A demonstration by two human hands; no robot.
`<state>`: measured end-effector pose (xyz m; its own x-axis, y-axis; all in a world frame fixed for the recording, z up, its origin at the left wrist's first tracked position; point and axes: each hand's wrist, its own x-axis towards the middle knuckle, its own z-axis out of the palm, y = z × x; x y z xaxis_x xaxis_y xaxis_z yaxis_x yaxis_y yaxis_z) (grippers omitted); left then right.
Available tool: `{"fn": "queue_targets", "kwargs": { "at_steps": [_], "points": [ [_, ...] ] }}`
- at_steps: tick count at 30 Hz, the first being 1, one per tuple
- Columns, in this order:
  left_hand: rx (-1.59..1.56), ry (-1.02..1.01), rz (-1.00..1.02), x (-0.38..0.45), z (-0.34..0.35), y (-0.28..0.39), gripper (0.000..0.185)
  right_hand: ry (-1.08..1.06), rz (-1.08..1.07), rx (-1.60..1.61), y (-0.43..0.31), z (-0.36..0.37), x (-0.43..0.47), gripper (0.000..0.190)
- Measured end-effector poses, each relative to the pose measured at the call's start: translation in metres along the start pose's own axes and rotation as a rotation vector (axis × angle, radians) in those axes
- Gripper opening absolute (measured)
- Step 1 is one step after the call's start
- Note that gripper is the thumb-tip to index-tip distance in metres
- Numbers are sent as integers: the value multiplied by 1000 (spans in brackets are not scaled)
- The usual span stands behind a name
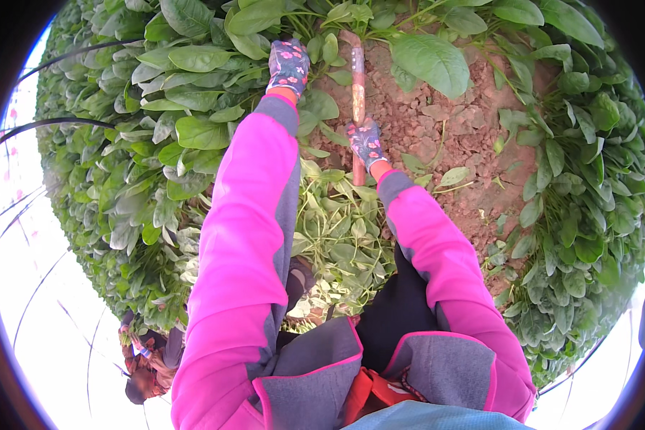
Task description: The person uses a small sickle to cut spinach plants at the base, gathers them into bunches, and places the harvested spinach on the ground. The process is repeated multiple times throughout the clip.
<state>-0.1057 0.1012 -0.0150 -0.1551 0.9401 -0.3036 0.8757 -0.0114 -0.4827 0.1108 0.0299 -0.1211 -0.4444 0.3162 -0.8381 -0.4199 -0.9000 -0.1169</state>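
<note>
My left hand [289, 65], in a dark floral glove, is closed among the leafy spinach-like plants [201, 99] at the top; what its fingers hold is hidden. My right hand [366, 141], in a matching glove, grips the worn wooden handle [358, 88] of a hand tool. The handle points away from me over reddish soil. At its far end a rusty metal part [350, 37] bends left into the stems, and its tip is hidden. A broad green leaf [431, 64] hangs just right of the tool.
Loose cut greens [349, 242] lie between my legs. Crumbly bare soil [457, 129] spreads to the right, with dense plants [580, 215] beyond it. Thin dark hoops [59, 121] arch at the left edge. Another person [150, 360] is bent down at the lower left.
</note>
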Motion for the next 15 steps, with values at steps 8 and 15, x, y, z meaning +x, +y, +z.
{"fn": "queue_targets", "kwargs": {
  "at_steps": [8, 15],
  "points": [
    [-124, -38, -11, -3, 1, -3, 15, -88, 66, 42, 4, -21, -5, 21],
    [-586, -56, -232, -9, 21, 3, 20, -43, 140, -232, 15, -82, -34, 27]
  ]
}}
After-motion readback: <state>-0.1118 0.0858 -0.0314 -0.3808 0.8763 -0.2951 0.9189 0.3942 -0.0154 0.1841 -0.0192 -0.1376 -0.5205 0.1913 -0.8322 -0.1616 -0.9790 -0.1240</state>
